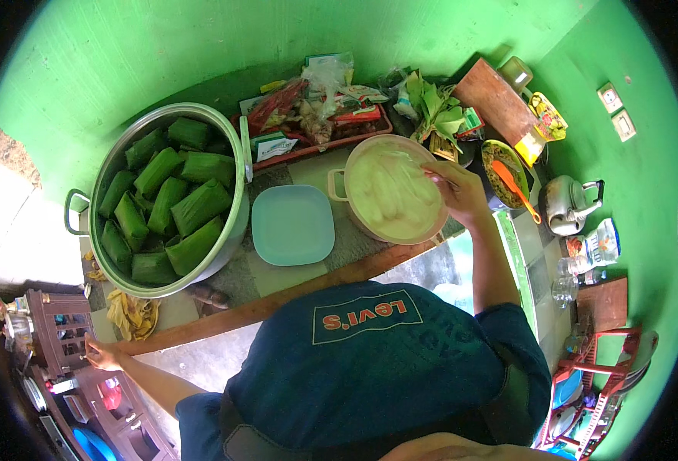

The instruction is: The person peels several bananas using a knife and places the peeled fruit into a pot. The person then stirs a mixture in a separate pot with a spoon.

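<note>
My right hand is over the right rim of a pale two-toned pot holding a whitish, creamy mass; its fingertips are bunched, and whether they pinch something is unclear. Far to the left, my left hand is beside the brown cabinet near the counter's end, its grip unclear. A light blue square plate lies left of the pale pot. Further left stands a large metal pot filled with green banana-leaf parcels, some folded into rectangular packets.
Behind lies a red tray of packets and bags. Green leaves, a bowl of food with an orange spoon, and a metal kettle are right. Yellowed leaves lie beside the wooden counter edge. A dish rack stands lower right.
</note>
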The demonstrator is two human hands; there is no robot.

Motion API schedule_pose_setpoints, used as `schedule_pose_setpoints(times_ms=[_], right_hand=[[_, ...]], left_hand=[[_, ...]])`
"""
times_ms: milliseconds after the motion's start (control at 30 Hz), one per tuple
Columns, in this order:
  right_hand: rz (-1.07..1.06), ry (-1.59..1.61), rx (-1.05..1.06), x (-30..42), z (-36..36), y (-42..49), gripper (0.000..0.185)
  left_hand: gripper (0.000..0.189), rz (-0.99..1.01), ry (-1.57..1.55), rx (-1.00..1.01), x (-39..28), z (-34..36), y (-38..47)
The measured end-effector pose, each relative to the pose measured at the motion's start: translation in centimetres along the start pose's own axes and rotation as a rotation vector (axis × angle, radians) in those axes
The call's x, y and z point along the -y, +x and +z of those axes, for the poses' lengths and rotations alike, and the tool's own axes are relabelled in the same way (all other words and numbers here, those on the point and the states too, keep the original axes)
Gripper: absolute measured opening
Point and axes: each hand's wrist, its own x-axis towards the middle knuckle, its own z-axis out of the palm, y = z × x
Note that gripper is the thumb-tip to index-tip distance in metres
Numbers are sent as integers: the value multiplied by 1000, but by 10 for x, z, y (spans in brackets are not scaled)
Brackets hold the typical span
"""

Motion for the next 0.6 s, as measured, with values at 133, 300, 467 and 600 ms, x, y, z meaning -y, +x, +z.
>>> schedule_pose_setpoints(times_ms=[133,300,467,600], right_hand=[[98,184,-24,14,8,3,20],[421,335,-11,-14,23,16,23],[356,367,-61,-1,-10,10,24],[1,116,5,1,-18,11,19]], left_hand=[[41,-25,11,-9,-4,1,-1],[39,49,-50,-8,14,4,3],[43,15,-31,-14,4,-1,-3],[45,-34,6,-3,-11,-2,-5]])
